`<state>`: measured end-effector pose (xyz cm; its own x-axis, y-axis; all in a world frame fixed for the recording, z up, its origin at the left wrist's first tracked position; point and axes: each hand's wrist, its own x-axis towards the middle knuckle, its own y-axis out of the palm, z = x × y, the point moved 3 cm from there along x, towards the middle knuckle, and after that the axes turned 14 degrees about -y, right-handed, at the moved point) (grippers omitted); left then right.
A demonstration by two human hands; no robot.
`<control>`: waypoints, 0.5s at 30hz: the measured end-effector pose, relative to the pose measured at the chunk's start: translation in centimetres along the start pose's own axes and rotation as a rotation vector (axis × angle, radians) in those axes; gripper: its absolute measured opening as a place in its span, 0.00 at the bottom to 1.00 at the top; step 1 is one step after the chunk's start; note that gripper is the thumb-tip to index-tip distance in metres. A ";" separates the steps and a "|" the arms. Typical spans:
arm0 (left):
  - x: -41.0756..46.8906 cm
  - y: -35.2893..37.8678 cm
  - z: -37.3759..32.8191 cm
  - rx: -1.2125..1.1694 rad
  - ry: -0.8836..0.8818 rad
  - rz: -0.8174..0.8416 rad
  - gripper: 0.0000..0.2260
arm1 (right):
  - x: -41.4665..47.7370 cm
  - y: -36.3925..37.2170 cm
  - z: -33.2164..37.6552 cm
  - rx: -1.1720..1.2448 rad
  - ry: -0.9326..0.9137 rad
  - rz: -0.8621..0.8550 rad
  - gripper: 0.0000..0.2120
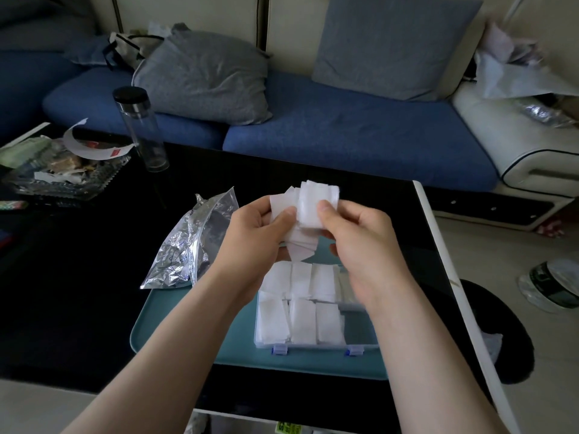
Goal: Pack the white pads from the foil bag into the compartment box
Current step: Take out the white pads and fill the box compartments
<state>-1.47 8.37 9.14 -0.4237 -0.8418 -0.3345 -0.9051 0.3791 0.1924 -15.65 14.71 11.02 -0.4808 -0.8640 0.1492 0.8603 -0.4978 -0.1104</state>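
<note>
A stack of white pads (308,202) is held up above the box by both hands. My left hand (257,233) grips the stack's left side with the thumb on top. My right hand (360,236) pinches its right part, thumb pressed on the front pad. Below them the clear compartment box (266,341) with blue latches lies on a teal tray (188,333); several of its compartments hold white pads (302,317). The crumpled foil bag (188,245) lies open on the black table, left of my left hand, its lower end over the tray's corner.
A clear bottle with a black cap (141,130) stands at the table's back left, beside a glass tray of scraps (62,173). The black table (78,277) ends in a white edge (445,261) on the right. A blue sofa (344,136) runs behind.
</note>
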 end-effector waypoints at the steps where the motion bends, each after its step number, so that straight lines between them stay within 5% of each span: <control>1: 0.0 0.1 0.0 0.000 -0.002 0.008 0.08 | 0.0 0.2 0.0 -0.006 -0.011 0.004 0.07; 11: 0.6 -0.4 0.6 0.013 -0.092 0.127 0.11 | 0.8 -1.1 -0.3 0.001 -0.094 -0.289 0.05; 15: 0.6 -0.6 0.9 0.174 -0.090 0.137 0.13 | 0.8 -2.0 0.2 -0.004 -0.113 -0.190 0.07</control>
<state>-1.16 8.00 7.98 -0.5372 -0.7435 -0.3983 -0.8282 0.5543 0.0823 -17.75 14.99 11.54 -0.6119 -0.7410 0.2766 0.7554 -0.6512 -0.0733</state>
